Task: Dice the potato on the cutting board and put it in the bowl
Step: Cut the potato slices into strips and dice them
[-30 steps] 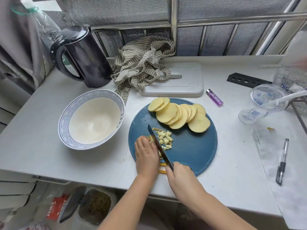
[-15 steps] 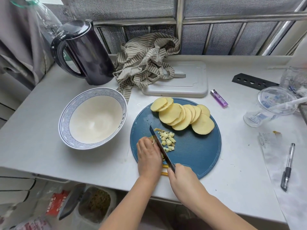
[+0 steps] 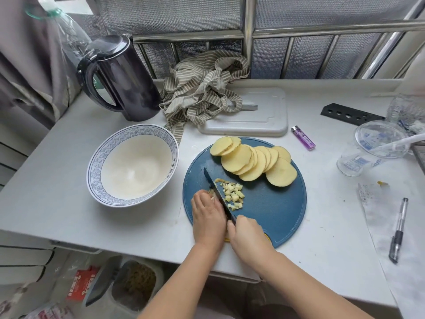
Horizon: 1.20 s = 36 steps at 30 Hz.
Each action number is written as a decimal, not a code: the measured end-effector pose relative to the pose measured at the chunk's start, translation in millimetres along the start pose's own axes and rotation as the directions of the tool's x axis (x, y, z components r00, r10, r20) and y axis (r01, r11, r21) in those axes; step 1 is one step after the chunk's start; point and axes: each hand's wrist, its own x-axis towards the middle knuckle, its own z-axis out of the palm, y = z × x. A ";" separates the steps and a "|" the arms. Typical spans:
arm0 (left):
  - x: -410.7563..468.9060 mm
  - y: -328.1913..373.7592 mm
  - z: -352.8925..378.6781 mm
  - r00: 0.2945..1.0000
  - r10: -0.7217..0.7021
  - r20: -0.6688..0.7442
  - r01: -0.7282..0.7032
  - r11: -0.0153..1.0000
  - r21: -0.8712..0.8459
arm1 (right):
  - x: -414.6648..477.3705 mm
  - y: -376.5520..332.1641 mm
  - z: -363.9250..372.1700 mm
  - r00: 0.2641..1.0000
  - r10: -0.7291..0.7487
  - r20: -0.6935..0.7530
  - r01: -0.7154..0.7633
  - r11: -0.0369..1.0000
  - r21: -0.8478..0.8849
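A round blue cutting board lies on the white counter. Fanned yellow potato slices cover its far part. A small heap of diced potato lies right of a dark knife blade. My right hand grips the knife handle at the board's near edge. My left hand is curled over potato strips left of the blade, which mostly hide under it. The white bowl with a blue patterned rim stands left of the board with nothing in it.
A black kettle and a striped cloth stand behind the bowl. A white board, a purple lighter, a plastic cup and a pen lie to the right. The counter's near edge runs under my wrists.
The knife blade has shifted slightly along the strips under my left hand, and a few more dice lie to its right. Both hands stay at the board's near left.
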 end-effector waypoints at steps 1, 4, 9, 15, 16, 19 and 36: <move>-0.2 -0.3 -0.3 1.000 0.002 -0.004 -0.002 1.000 -0.003 | 1.7 1.2 -0.5 1.000 0.005 0.004 -0.005 0.999 0.039; -1.3 -0.2 -2.9 1.000 0.004 0.016 -0.003 1.000 -0.024 | 3.6 10.2 0.0 0.999 0.037 -0.010 -0.034 0.982 0.188; 0.1 3.9 -7.4 0.998 -0.018 0.059 0.021 0.998 -0.051 | 1.5 17.7 2.0 0.997 0.062 -0.042 -0.047 0.958 0.282; -0.4 2.1 -10.6 0.997 -0.036 0.065 0.044 0.989 -0.140 | 0.1 19.3 0.4 0.999 0.023 -0.033 -0.018 0.986 0.164; -0.4 2.2 -10.6 0.997 -0.040 0.065 0.048 0.989 -0.139 | -1.5 18.6 -0.1 0.999 0.016 -0.031 -0.012 0.993 0.117; -0.3 1.6 -10.7 0.997 -0.028 0.070 0.037 0.991 -0.127 | -8.7 17.6 0.0 1.000 -0.008 -0.030 0.007 1.000 -0.001; 3.3 6.2 -21.3 0.983 -0.109 0.149 0.146 0.953 -0.264 | -9.6 38.8 -7.3 0.999 -0.003 -0.052 0.014 0.979 0.205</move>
